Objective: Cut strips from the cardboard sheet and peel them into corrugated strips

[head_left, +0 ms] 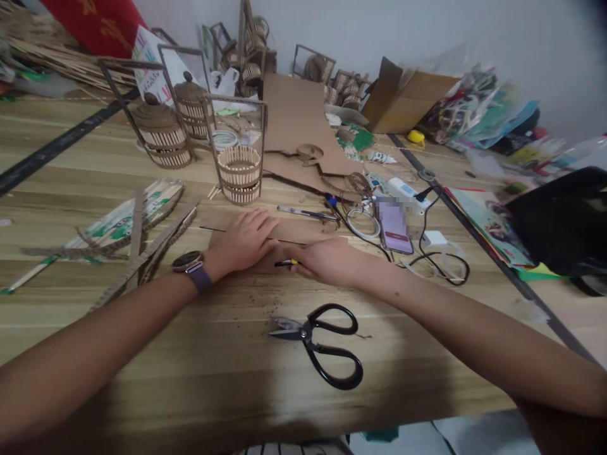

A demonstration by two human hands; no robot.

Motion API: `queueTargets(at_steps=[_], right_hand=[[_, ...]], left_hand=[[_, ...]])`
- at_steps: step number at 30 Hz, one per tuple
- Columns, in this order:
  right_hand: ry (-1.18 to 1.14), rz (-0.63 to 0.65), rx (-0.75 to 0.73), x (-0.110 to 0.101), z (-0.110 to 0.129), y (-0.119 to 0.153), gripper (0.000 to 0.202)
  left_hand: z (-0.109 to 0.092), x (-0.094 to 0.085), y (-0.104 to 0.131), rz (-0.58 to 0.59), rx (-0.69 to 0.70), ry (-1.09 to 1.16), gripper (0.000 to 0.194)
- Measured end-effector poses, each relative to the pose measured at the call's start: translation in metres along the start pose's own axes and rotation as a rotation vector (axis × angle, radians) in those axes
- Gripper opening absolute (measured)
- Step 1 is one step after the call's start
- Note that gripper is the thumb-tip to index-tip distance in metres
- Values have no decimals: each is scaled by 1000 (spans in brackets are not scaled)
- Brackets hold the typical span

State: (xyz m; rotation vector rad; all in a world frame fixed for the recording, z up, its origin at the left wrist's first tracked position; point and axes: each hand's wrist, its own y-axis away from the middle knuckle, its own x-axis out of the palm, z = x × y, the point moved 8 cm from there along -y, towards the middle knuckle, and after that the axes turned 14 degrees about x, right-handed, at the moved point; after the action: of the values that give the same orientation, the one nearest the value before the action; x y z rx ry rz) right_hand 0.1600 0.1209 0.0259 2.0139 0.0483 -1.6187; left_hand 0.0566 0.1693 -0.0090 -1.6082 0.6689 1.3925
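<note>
My left hand (pixel 244 240) lies flat with fingers stretched over a brown cardboard piece (pixel 265 260), pressing it to the table. A thin dark straight edge (pixel 208 228) runs across the cardboard beneath that hand. Closed in a grip, my right hand (pixel 327 260) holds what looks like a black-and-yellow utility knife (pixel 286 263) low over the cardboard; most of the knife is hidden in the palm. Nearer to me lie black-handled scissors (pixel 305 333) with blades apart, and brown crumbs are scattered beside them. Just beyond my hands is a pen (pixel 303 212).
A small slatted bucket (pixel 239 177) stands behind my left hand, with lidded buckets (pixel 164 136) farther left. Cardboard strips (pixel 137 253) and a packet of sticks (pixel 128 208) lie left. A phone (pixel 393 225), cables and a power strip (pixel 408 194) sit right. A large cardboard sheet (pixel 296 117) lies behind.
</note>
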Motion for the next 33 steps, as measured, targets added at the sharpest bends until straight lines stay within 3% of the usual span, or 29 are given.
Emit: queueTargets(at_steps=[11,19,33], right_hand=[[105,-57,11,4,9,-3,31],[223,-7,-21,-4,23,1,32],[210,8,-54,-2,19,2,28]], left_hand=[[-4,-1,-3,12,-31,21,51],[-6,-1,-3,27,-22,-7,51],[-6,-1,0,30,-11,24,54]])
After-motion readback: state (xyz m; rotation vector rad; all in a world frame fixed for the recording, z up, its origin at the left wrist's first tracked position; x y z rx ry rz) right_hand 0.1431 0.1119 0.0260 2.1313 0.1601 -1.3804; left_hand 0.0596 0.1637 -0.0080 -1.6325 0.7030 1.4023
